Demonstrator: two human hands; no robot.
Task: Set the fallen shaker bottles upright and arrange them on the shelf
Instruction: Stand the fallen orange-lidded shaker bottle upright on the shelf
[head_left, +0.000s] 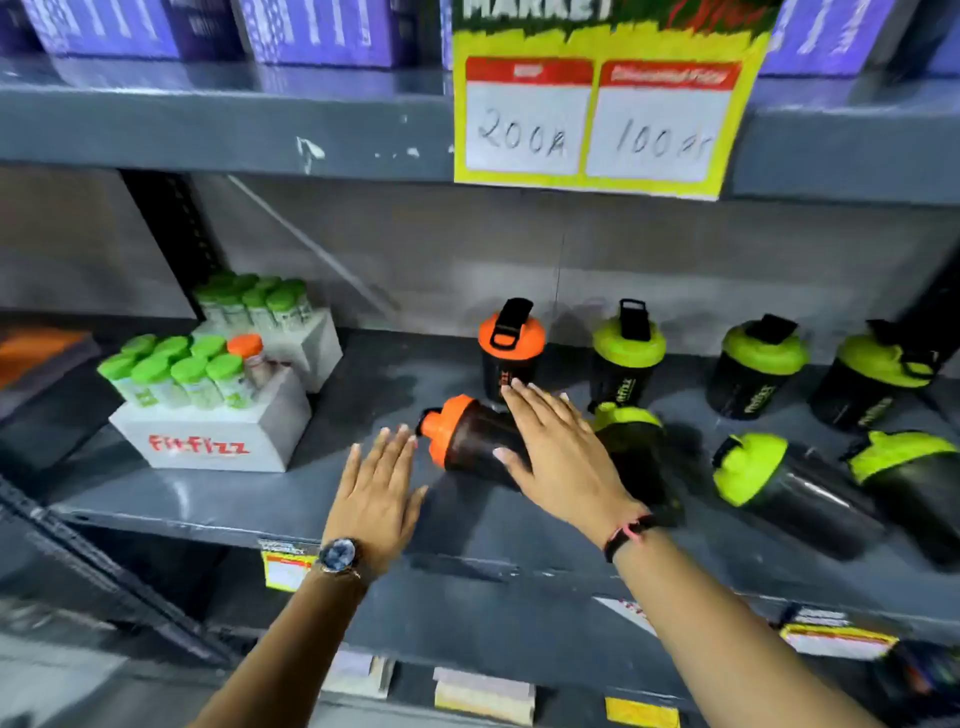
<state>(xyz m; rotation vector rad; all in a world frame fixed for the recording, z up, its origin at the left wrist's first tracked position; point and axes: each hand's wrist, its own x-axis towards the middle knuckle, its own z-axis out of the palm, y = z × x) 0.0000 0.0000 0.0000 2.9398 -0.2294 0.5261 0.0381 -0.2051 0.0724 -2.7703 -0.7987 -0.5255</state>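
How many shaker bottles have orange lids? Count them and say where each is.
2. One upright orange-lid shaker stands at the back of the shelf; one fallen orange-lid shaker lies in front of it, under the right hand. None seems hidden.

A: What is covered on the fallen orange-lidded shaker (470, 441)?

B: Most of its dark body is hidden under the right hand (558, 452); whether it is touched cannot be told.

A: And the fallen green-lidded shaker (631, 434) beside it?

B: Its lower side is masked by the same wrist.

A: The price sign (605, 98)?

B: It is cut off at the top edge, and its red headings are blurred beyond reading.
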